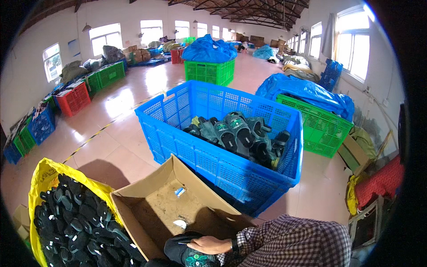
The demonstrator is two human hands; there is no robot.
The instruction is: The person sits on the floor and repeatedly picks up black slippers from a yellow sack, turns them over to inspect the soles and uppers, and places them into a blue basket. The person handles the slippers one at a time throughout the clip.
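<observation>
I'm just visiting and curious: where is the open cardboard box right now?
In the head view, the cardboard box sits low and centre-left on the floor, between the yellow sack of dark soles and the blue crate.

A long hall with white walls and a shiny pinkish tiled floor. Bright windows line the left, far and right sides, and daylight glares on the floor. Dark wooden roof beams run overhead.
</observation>
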